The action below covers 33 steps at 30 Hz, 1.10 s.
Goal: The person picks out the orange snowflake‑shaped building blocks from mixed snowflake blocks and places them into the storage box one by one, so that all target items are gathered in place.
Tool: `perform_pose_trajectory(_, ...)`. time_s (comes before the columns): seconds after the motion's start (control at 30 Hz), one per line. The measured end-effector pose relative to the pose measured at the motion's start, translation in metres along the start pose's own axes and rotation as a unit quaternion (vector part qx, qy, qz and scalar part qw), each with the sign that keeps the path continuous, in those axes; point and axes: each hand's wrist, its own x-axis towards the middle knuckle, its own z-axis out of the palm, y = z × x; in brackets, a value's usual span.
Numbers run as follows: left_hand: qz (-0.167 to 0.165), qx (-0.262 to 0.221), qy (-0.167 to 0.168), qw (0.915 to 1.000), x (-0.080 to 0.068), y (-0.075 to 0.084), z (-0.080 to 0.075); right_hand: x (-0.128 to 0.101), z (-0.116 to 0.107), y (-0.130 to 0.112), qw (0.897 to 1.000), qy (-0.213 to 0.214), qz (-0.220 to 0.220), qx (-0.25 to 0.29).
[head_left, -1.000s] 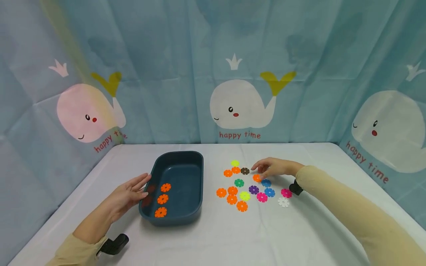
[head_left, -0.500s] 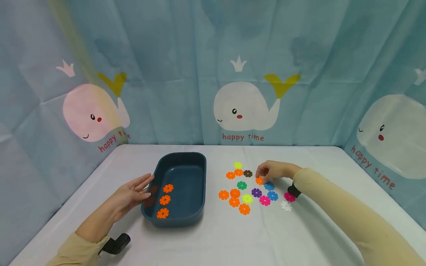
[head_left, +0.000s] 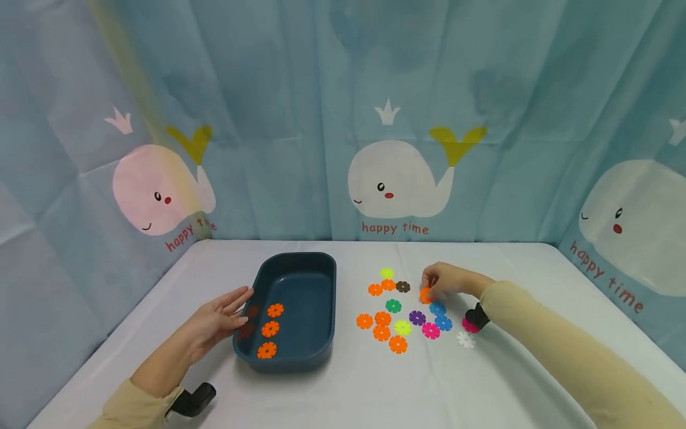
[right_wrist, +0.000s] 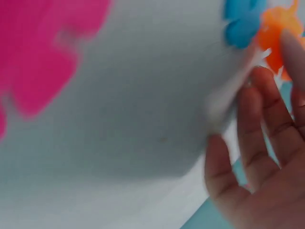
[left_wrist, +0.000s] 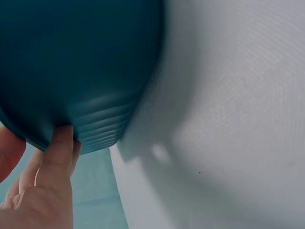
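Note:
My left hand is at the left side of a dark blue rectangular bin. Its nearly straight fingers touch the outer wall, and the thumb lies by the rim. Three orange flower-shaped plastic discs lie in a row inside the bin. To the right, my right hand pinches an orange notched disc between thumb and fingers. In the right wrist view that orange disc appears tilted, close beside a blue disc. My fingers partly cover it.
Several loose discs lie on the white table: orange, green, purple, brown, yellow, pink and white. A pale blue whale-print curtain stands behind the table.
My right fingers have closed on the orange disc, which has shifted slightly up and away from the blue disc. The left hand keeps its place at the bin. The head view has drifted a little.

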Motion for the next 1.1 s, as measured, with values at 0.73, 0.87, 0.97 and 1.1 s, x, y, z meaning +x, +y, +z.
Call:
perform_pose_trajectory(0.73, 0.005, 0.000, -0.012, 0.9999, 0.000, -0.004, -0.004, -0.032, -0.008, -0.040, 0.980, 0.086, 0.068, 0.169)
perform_pose_trajectory(0.87, 0.007, 0.003, -0.009, 0.9999, 0.000, -0.003, -0.005, -0.035, -0.009, -0.050, 0.974, 0.082, 0.055, 0.202)
perform_pose_trajectory(0.97, 0.004, -0.003, -0.008, 1.0000, 0.000, -0.002, -0.005, -0.036, -0.008, -0.055, 0.972, 0.084, 0.059, 0.213)
perform_pose_trajectory(1.1, 0.000, -0.008, -0.011, 0.9999, 0.000, -0.002, -0.003, -0.040, -0.004, -0.059, 0.967, 0.085, 0.061, 0.233)
